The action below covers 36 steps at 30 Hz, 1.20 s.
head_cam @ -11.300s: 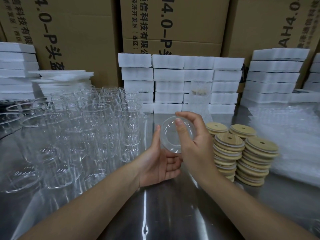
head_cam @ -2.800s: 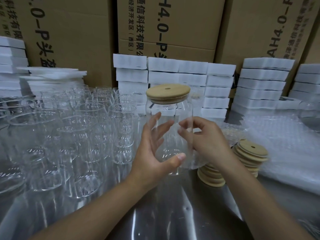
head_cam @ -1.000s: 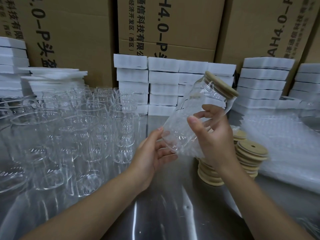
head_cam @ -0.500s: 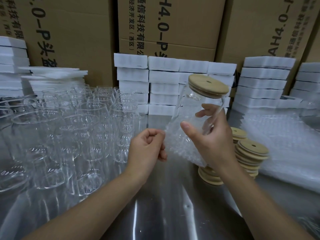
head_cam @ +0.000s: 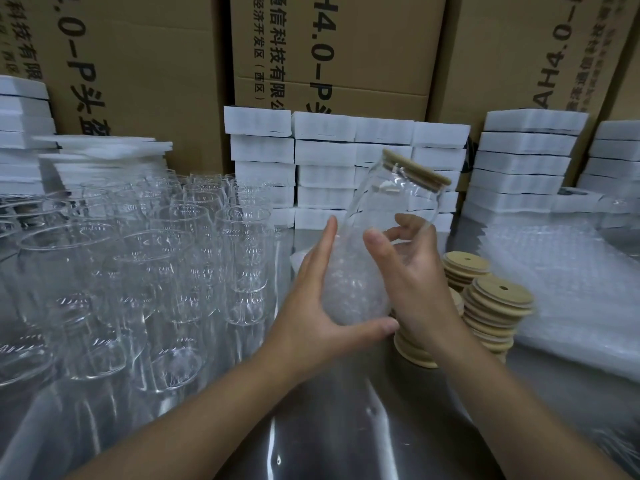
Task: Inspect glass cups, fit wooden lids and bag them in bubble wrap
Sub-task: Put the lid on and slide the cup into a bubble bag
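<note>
Glass cup, status: lid fitted, bagging in progress. The wooden lid sits on the mouth. The cup is held off the worktop, tilted with the lid toward the upper right. Its lower half is inside a bubble wrap bag; the upper half and lid are bare.

My right grip is clamped on the glass cup, thumb across the front and fingers curled behind. My left grip is apart, with fingers straight along the left side of the bag and thumb under the base, supporting rather than clasping.

Done, by my judgement: inspection and lid fitting for this unit. Left to do: draw the bag up over the shoulder and lid, then set the unit aside. Many bare cups stand at left and lid stacks at right, just beside the bubble wrap pile, so most of the batch looks outstanding.

Change from half a second ago: the left grip was balled, pinching the bag edge; it now lies flat on the bag. The cup then showed the lid's top face; it now leans further, lid edge-on.
</note>
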Available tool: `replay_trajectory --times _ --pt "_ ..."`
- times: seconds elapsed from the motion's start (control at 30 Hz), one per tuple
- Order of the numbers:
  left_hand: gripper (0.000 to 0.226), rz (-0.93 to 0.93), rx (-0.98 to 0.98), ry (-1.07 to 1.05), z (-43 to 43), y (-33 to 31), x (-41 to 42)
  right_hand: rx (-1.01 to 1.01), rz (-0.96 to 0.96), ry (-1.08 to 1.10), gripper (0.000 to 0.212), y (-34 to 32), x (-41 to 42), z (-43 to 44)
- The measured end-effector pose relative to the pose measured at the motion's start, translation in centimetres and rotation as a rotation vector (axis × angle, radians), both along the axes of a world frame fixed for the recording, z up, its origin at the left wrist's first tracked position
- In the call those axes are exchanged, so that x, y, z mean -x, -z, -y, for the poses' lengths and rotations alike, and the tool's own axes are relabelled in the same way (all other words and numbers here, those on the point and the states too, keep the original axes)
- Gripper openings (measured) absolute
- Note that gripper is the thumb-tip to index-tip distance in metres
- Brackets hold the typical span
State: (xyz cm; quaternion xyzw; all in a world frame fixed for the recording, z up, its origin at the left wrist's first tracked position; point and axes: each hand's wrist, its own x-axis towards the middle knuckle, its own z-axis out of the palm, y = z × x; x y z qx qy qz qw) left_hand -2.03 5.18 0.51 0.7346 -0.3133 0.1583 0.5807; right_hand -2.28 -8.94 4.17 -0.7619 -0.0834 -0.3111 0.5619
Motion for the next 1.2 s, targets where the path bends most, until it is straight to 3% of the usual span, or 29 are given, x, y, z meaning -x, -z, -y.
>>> replay_trajectory --times 0.17,0.4,0.47,0.6,0.77,0.87,1.1,1.2 --pt "0.119 -0.079 0.109 -0.005 0.4 0.8 -0.9 0.188 -0.07 -0.045 0.084 0.7 -0.1 -0.5" --pt "0.117 -0.015 0.238 -0.144 0.1 0.6 -0.9 0.229 -0.085 -0.153 0.059 0.7 -0.1 -0.6" --pt "0.113 0.006 0.316 -0.146 0.1 0.3 -0.8 0.179 -0.105 -0.245 0.067 0.6 0.0 -0.3" --pt "0.11 0.012 0.457 -0.137 0.0 -0.1 -0.5 0.245 -0.219 -0.416 0.12 0.5 -0.1 0.6" --pt "0.103 0.011 0.513 -0.131 -0.4 -0.2 -0.5 0.486 -0.346 -0.456 0.109 0.9 -0.3 0.9" --pt "0.097 -0.029 0.483 -0.066 -0.5 -0.6 -0.5 0.408 -0.289 -0.435 0.095 1.1 -0.3 0.4" --pt "0.141 -0.081 0.378 0.064 -0.9 -0.6 -1.3 0.039 -0.135 -0.483 0.092 1.0 -0.3 0.3" --pt "0.122 -0.105 0.269 0.076 -0.9 -0.1 -1.4 -0.062 -0.076 -0.436 0.09 0.7 -0.1 0.5"
